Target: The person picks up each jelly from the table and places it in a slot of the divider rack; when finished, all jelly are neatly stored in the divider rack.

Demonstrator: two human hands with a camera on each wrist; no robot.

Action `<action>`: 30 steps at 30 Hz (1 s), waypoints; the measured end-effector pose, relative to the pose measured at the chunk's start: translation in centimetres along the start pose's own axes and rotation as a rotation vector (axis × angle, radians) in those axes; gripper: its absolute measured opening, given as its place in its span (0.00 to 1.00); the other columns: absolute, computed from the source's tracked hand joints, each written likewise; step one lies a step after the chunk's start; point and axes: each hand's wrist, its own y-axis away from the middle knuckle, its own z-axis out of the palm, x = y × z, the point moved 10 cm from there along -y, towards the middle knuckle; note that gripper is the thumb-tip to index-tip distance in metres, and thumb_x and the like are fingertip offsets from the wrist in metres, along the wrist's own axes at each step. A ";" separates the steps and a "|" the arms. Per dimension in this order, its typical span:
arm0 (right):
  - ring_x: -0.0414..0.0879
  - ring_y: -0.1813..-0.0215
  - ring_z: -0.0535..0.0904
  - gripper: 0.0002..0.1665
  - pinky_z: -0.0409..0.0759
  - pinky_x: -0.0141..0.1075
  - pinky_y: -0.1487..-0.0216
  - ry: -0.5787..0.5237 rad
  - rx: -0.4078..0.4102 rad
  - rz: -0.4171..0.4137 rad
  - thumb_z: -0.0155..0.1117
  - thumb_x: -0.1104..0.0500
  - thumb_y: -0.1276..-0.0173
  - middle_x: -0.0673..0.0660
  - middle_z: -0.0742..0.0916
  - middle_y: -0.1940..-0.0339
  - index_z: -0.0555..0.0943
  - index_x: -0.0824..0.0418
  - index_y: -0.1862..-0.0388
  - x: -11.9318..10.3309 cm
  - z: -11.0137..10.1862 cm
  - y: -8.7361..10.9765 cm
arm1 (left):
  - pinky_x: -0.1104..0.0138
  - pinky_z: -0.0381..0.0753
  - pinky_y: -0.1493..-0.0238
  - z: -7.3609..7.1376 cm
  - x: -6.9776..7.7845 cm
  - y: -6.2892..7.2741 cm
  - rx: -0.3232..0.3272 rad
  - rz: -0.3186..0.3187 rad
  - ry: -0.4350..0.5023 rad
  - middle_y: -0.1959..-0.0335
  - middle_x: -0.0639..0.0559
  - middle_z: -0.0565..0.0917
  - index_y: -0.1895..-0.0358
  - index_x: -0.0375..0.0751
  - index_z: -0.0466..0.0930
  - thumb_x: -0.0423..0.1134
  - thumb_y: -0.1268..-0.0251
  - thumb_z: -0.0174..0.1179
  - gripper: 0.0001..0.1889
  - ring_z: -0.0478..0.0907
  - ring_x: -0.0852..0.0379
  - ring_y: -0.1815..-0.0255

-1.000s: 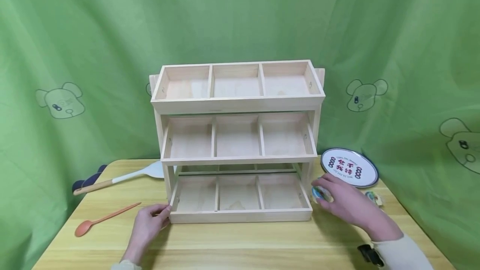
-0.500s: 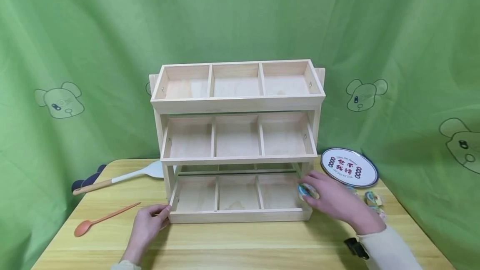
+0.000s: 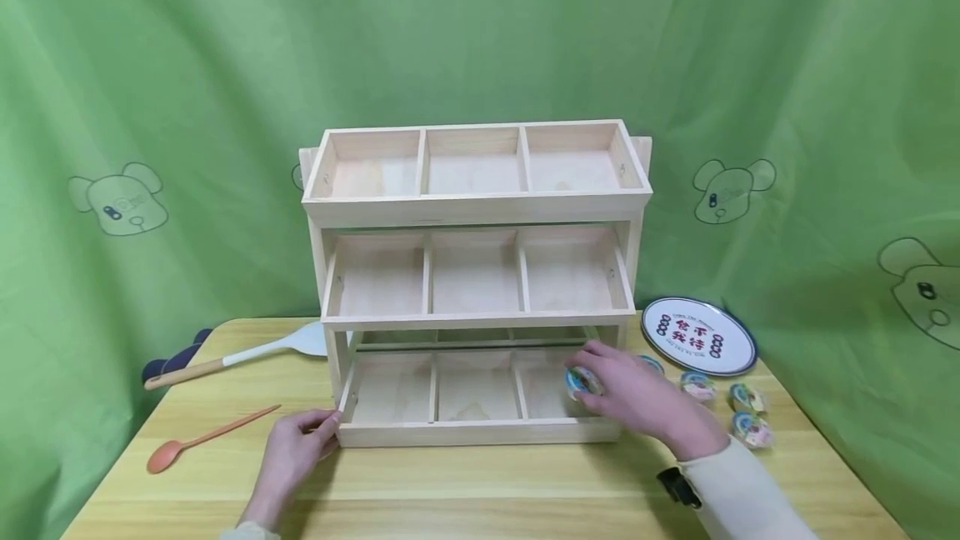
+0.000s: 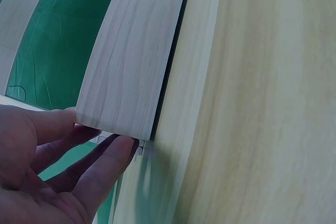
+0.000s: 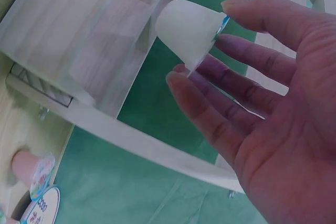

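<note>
A three-tier wooden rack (image 3: 476, 211) stands in the middle of the table, each tier split into three compartments. My left hand (image 3: 296, 452) holds the left end of its bottom tray (image 3: 480, 434), thumb and fingers at the corner in the left wrist view. With thumb and fingertips my right hand (image 3: 637, 394) grips a small jelly cup (image 5: 184, 30) by its lidded rim. This cup is whitish, with a blue printed lid, and lies over the bottom tray's right compartment in the head view.
Several more jelly cups (image 3: 752, 430) lie right of the rack, before an oval plate (image 3: 701, 336) with red characters. At left are an orange spoon (image 3: 167, 457) and a white spatula (image 3: 258, 350) with a wooden handle. A green curtain (image 3: 480, 32) hangs behind.
My right hand has carried the jelly cup leftward, from beside the rack to over the bottom right compartment, uncovering other cups on the table. The left hand has stayed in place.
</note>
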 end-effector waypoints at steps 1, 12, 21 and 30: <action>0.45 0.62 0.80 0.23 0.85 0.36 0.64 0.000 -0.002 -0.005 0.74 0.58 0.42 0.52 0.81 0.53 0.82 0.59 0.47 -0.1 0.2 -0.1 | 0.65 0.88 0.58 0.0 0.0 0.0 0.002 -0.001 -0.001 0.59 0.32 0.83 0.50 0.20 0.79 0.29 0.33 0.61 0.13 0.84 0.45 0.61; 0.43 0.60 0.79 0.23 0.86 0.36 0.61 0.033 -0.006 -0.056 0.73 0.56 0.40 0.50 0.81 0.54 0.82 0.59 0.46 -1.9 1.5 -1.9 | 0.66 0.88 0.57 -0.1 -0.2 -0.1 0.015 -0.009 0.005 0.58 0.33 0.83 0.50 0.20 0.80 0.28 0.33 0.61 0.13 0.84 0.46 0.60; 0.45 0.58 0.80 0.22 0.86 0.38 0.57 -0.005 -0.022 -0.094 0.72 0.56 0.39 0.53 0.82 0.51 0.82 0.58 0.46 -3.6 2.4 -3.7 | 0.66 0.88 0.56 -0.2 -0.2 -0.1 0.013 -0.008 0.012 0.56 0.31 0.82 0.50 0.21 0.80 0.28 0.32 0.60 0.13 0.84 0.46 0.60; 0.44 0.58 0.79 0.21 0.84 0.35 0.57 -0.035 -0.044 -0.101 0.71 0.57 0.38 0.51 0.81 0.52 0.81 0.58 0.46 -5.0 3.5 -5.0 | 0.65 0.88 0.56 -0.1 -0.3 -0.1 0.006 -0.015 0.013 0.58 0.34 0.83 0.50 0.21 0.80 0.29 0.33 0.61 0.13 0.84 0.47 0.59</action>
